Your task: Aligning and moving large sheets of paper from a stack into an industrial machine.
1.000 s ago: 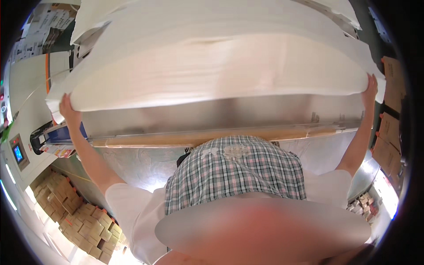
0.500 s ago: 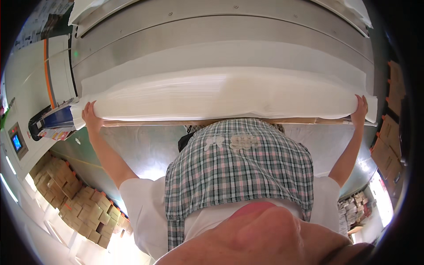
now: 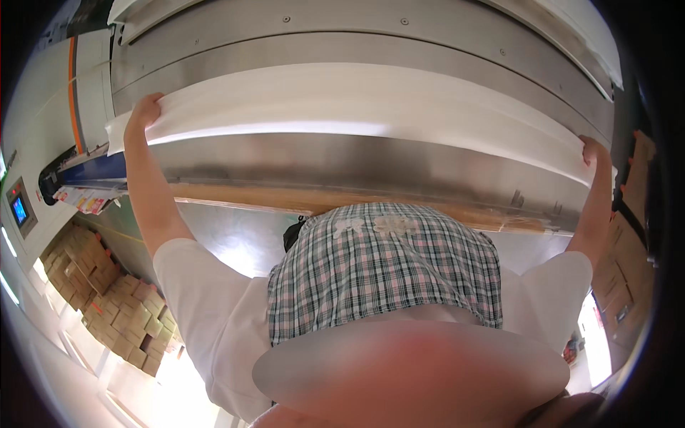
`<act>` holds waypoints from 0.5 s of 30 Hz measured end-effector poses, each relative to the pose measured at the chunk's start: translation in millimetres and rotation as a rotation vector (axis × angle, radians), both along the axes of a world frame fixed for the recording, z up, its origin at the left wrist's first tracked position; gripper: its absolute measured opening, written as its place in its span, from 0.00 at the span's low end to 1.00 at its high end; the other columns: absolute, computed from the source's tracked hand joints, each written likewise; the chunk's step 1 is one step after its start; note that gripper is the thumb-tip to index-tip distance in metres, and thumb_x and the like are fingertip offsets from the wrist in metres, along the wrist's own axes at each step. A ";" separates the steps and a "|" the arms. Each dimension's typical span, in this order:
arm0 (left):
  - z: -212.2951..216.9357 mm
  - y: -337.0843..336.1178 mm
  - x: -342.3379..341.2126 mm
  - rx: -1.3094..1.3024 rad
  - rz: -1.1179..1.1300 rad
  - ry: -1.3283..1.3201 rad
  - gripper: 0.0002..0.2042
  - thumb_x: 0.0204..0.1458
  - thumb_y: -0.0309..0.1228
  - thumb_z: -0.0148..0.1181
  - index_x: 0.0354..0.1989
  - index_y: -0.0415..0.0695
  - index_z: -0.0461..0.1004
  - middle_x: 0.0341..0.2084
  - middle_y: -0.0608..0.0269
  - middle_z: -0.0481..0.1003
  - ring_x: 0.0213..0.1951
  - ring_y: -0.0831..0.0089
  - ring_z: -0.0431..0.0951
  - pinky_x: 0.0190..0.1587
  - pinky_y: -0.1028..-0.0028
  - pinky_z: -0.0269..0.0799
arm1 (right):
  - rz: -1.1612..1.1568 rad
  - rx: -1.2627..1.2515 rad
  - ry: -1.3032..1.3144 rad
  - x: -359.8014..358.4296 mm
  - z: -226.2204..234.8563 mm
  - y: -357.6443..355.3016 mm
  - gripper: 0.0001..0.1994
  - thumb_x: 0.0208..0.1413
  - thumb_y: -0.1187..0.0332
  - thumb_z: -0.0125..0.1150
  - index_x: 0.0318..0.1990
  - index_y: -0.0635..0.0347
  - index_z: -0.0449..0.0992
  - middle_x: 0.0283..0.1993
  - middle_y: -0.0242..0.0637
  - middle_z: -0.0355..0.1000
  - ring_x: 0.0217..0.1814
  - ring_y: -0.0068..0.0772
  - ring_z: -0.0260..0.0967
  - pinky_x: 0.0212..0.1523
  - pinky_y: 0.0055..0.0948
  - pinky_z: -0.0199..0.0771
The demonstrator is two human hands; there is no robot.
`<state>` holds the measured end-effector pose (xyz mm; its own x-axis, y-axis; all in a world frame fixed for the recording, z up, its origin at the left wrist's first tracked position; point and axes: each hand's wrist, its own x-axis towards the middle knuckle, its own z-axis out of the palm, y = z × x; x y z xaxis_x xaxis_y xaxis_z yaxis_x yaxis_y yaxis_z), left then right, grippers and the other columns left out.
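A long, wide white sheet (image 3: 371, 100), of cloth or paper, stretches across a grey metal work surface (image 3: 342, 160). My left hand (image 3: 146, 110) is closed on its left end, with the fingertips partly hidden. At the right end my right hand (image 3: 594, 151) grips the sheet, its fingers curled in at the edge. Both arms reach forward and wide apart. The sheet's near edge hangs slightly bowed between my hands, and bare metal shows between it and me.
Brown cardboard edging (image 3: 342, 198) runs along the near side of the surface, close to my checked apron (image 3: 385, 264). At the left stands a white machine with a small lit screen (image 3: 20, 208). Stacked cardboard boxes (image 3: 121, 321) lie beyond on the left, with more on the right.
Both hands have moved forward, carrying the white sheet away from me. A strip of metal surface and more of the cardboard edging are now uncovered at the near side.
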<state>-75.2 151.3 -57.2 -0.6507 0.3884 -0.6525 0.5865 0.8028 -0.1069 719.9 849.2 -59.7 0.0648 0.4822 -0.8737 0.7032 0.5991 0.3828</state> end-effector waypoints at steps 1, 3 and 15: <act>4.6 0.0 9.7 0.050 -0.050 0.051 0.20 0.40 0.20 0.44 0.44 0.50 0.72 0.38 0.51 0.73 0.43 0.54 0.72 0.45 0.65 0.66 | -0.024 0.042 0.081 8.9 -2.3 -1.8 0.37 0.24 0.90 0.51 0.51 0.54 0.66 0.51 0.46 0.65 0.52 0.50 0.64 0.45 0.37 0.69; 12.6 11.5 49.9 0.237 -0.131 0.279 0.18 0.42 0.22 0.45 0.42 0.49 0.73 0.38 0.54 0.74 0.43 0.54 0.72 0.46 0.65 0.66 | -0.055 0.089 0.148 48.6 -1.7 -0.2 0.33 0.28 0.90 0.53 0.50 0.55 0.68 0.50 0.46 0.67 0.52 0.48 0.65 0.45 0.35 0.70; 58.3 89.8 334.5 1.124 -0.471 -0.077 0.15 0.44 0.25 0.58 0.43 0.44 0.70 0.45 0.60 0.70 0.52 0.64 0.66 0.56 0.63 0.58 | 0.183 0.080 1.638 -202.0 81.3 -302.7 0.22 0.42 0.78 0.57 0.50 0.58 0.66 0.51 0.37 0.64 0.49 0.33 0.63 0.45 0.25 0.64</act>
